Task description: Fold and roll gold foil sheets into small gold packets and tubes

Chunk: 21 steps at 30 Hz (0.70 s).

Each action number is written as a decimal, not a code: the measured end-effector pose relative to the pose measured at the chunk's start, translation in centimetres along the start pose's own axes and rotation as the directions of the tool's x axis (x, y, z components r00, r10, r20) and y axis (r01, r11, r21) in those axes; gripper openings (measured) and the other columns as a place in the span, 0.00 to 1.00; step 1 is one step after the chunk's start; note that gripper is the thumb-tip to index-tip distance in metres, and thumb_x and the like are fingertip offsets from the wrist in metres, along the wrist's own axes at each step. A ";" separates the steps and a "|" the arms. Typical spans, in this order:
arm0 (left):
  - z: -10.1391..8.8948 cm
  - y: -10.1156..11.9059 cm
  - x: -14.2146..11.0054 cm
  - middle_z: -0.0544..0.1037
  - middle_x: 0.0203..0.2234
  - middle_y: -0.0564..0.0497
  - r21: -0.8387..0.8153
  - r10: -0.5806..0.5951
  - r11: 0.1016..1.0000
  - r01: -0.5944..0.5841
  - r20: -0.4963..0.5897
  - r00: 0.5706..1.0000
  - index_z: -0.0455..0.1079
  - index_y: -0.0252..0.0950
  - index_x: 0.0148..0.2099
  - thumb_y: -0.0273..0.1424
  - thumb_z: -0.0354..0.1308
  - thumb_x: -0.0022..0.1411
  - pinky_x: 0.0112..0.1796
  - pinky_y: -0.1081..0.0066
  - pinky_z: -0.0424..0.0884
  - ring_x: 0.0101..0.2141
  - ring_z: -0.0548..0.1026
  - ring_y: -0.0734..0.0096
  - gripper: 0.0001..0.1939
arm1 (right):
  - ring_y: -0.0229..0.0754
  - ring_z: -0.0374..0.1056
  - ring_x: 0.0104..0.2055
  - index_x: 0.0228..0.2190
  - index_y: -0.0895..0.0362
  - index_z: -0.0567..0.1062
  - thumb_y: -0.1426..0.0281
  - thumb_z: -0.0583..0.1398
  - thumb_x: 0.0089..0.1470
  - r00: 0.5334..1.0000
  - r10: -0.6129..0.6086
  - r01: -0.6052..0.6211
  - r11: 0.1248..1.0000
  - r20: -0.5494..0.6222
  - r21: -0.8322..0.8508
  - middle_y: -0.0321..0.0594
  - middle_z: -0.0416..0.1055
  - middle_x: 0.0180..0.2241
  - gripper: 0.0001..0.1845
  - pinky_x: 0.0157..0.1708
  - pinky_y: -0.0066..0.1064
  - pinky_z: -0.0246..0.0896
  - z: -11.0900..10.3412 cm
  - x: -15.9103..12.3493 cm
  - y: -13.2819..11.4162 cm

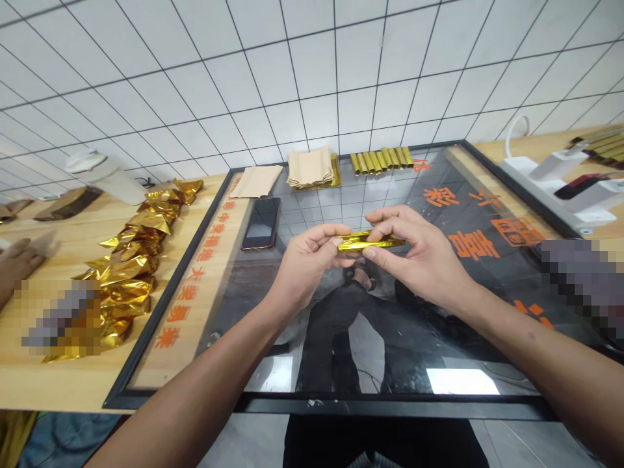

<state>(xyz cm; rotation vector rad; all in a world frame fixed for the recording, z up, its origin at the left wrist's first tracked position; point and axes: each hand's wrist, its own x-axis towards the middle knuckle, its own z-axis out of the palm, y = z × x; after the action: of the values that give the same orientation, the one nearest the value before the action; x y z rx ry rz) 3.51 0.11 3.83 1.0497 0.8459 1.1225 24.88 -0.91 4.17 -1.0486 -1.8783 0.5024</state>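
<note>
Between my two hands, above the glass panel [273, 305], is a small roll of shiny gold foil paper [358, 242]. My left hand [312, 253] pinches its left end between thumb and fingers. At the other end, my right hand [409, 250] grips it with the thumb below and the fingers above. Behind my hands, a row of finished-looking gold paper rolls [383, 160] lies along the panel's far edge. Beside that row rests a stack of brown paper sheets backed with gold foil [311, 167]. Another brown paper pile [257, 181] sits to its left.
A smartphone [262, 223] lies on the panel. Left stand folded gold foil pieces [131, 266] in a long row, a white cup [110, 175] and another person's hand [19, 263]. A power strip [550, 188] with plugs is at right. The tiled wall [312, 78] rises behind.
</note>
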 end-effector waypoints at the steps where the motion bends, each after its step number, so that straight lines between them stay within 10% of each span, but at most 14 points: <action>1: 0.0 0.0 0.0 0.85 0.39 0.46 0.001 0.003 1.000 -0.003 -0.002 1.000 0.82 0.34 0.45 0.34 0.73 0.60 0.38 0.71 0.83 0.36 0.83 0.70 0.13 | 0.54 0.73 0.57 0.38 0.51 0.80 0.71 0.68 0.59 1.000 0.001 -0.001 1.000 0.000 0.000 0.46 0.76 0.53 0.04 0.52 0.46 0.71 0.0 0.0 0.0; 21: -0.3 0.1 0.0 0.87 0.37 0.45 -0.014 -0.023 1.000 0.023 0.036 0.999 0.81 0.34 0.45 0.36 0.73 0.61 0.37 0.70 0.82 0.38 0.86 0.63 0.14 | 0.55 0.74 0.56 0.37 0.51 0.80 0.68 0.68 0.61 1.000 -0.003 0.002 0.999 -0.026 -0.047 0.47 0.78 0.51 0.02 0.51 0.47 0.73 -0.3 0.2 -0.5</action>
<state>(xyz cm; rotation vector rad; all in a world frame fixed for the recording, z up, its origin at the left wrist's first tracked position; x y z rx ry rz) 3.19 0.22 3.88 1.0427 0.8179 1.0861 24.87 -1.07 4.73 -1.0788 -1.8761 0.4430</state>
